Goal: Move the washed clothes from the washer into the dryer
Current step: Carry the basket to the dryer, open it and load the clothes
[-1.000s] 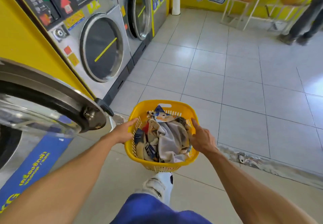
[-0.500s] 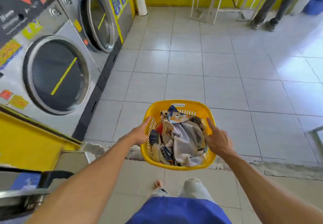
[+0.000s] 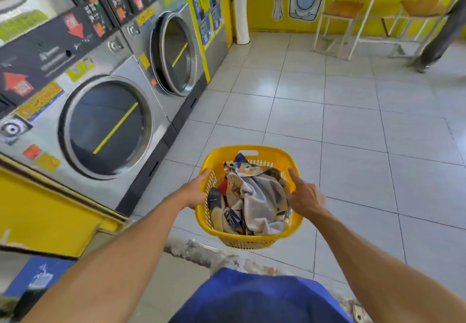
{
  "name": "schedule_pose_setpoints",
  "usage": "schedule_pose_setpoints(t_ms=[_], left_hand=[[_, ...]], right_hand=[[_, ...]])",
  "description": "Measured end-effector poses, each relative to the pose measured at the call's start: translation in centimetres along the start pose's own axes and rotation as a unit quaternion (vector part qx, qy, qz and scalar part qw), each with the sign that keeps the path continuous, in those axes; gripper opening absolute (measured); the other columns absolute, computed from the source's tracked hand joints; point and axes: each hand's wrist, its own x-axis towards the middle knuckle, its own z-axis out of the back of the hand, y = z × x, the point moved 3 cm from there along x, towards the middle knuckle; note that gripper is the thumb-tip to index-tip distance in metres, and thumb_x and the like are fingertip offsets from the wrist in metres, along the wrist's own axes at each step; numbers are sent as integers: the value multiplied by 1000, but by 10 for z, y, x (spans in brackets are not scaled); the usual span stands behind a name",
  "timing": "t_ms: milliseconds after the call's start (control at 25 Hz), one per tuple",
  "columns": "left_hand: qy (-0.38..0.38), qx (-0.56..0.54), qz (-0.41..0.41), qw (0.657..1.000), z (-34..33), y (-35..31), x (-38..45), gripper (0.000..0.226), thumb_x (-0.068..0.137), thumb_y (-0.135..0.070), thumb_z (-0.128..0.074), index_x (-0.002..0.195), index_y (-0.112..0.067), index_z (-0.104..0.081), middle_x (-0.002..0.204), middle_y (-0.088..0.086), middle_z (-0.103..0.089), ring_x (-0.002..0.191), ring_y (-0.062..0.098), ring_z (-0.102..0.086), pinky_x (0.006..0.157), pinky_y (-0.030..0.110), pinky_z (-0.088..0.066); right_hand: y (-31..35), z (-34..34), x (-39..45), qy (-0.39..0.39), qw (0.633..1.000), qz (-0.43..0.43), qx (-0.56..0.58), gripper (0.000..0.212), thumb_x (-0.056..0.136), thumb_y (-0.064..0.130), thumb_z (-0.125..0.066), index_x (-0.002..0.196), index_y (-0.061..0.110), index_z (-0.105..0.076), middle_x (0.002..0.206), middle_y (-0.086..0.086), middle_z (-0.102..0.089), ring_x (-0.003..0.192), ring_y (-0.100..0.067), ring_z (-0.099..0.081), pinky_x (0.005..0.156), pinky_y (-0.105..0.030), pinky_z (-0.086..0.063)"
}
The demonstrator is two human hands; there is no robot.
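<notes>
A yellow plastic laundry basket (image 3: 264, 154) hangs in front of me above the tiled floor, filled with crumpled washed clothes (image 3: 254, 196) in grey, blue and orange. My left hand (image 3: 194, 191) grips its left rim and my right hand (image 3: 305, 196) grips its right rim, index finger stretched along the edge. Two steel front-loading machines stand along the left wall, both with doors closed: the near machine (image 3: 106, 126) and a further machine (image 3: 176, 53). The washer I came from is out of view.
A yellow ledge (image 3: 45, 211) juts out at the lower left. A cracked step edge (image 3: 191, 249) crosses the floor under the basket. White-framed stools and a table (image 3: 353, 12) stand at the back right, where a person's leg (image 3: 441, 35) is seen. A white pipe (image 3: 240, 7) stands in the corner.
I have moved forward and turned with the basket: the open washer door has left the view, and the closed machines on the left now look nearer. Both hands keep their grip.
</notes>
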Motion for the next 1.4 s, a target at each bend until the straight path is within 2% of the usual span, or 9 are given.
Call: schedule_pose_setpoints(t_ms=[120, 240, 400, 520, 640, 880, 1080, 1240, 1400], left_hand=[[-33, -29, 32, 999, 12, 6, 5, 96, 86, -10, -57, 147, -54, 4, 145, 11, -47, 105, 30, -61, 82, 43, -59], [-54, -47, 71, 995, 22, 20, 17, 96, 85, -3, -52, 150, -49, 2, 142, 15, -47, 103, 33, -61, 77, 41, -55], [-56, -80, 116, 988, 31, 53, 39, 99, 83, 2, -49, 149, -51, 3, 137, 16, -50, 72, 20, -59, 49, 29, -47], [-64, -120, 156, 978, 38, 87, 63, 101, 82, 2, -49, 148, -53, 5, 136, 16, -52, 72, 21, -63, 50, 28, -50], [-84, -162, 176, 967, 53, 125, 91, 103, 83, 2, -51, 147, -54, 8, 130, 18, -57, 66, 19, -59, 49, 27, -45], [-139, -275, 250, 918, 89, 199, 130, 102, 85, 5, -44, 143, -61, 9, 148, 14, -43, 62, 15, -55, 43, 25, -41], [-182, -324, 297, 880, 119, 236, 131, 98, 87, 8, -43, 150, -50, 5, 154, 14, -33, 67, 15, -57, 46, 23, -43], [-208, -374, 340, 838, 121, 262, 136, 94, 89, 6, -44, 151, -47, 4, 157, 13, -30, 65, 13, -54, 46, 22, -42], [-226, -431, 392, 781, 116, 286, 150, 95, 87, 4, -48, 151, -47, 0, 151, 18, -39, 82, 31, -65, 51, 29, -43]], right_hand=[[28, 14, 45, 10, 998, 59, -25, 61, 99, 51, -38, 153, 48, -9, 101, -10, -67, 90, -34, -66, 67, -37, -47], [61, 18, 83, 33, 991, 112, -63, 64, 98, 38, -41, 154, 47, -10, 104, -11, -67, 92, -34, -65, 66, -35, -47], [105, 2, 124, 66, 981, 160, -90, 67, 97, 34, -42, 154, 45, -10, 105, -12, -67, 93, -34, -65, 67, -36, -50], [142, -23, 165, 88, 967, 203, -126, 71, 94, 29, -44, 155, 45, -11, 106, -10, -67, 94, -32, -66, 73, -38, -55], [195, -50, 216, 102, 953, 246, -145, 74, 91, 28, -46, 154, 47, -12, 105, -9, -68, 89, -30, -64, 69, -36, -54], [312, -106, 289, 130, 917, 325, -194, 69, 96, 36, -41, 154, 46, -6, 101, -9, -68, 79, -28, -60, 62, -32, -48], [407, -136, 315, 153, 871, 408, -226, 66, 99, 35, -40, 156, 41, -7, 110, -11, -68, 94, -31, -65, 67, -34, -46], [467, -168, 335, 184, 828, 470, -243, 64, 100, 37, -40, 156, 39, -8, 104, -11, -69, 84, -29, -64, 66, -34, -50], [524, -211, 362, 229, 775, 516, -285, 63, 101, 46, -37, 155, 42, -5, 108, -10, -69, 87, -28, -66, 67, -34, -49]])
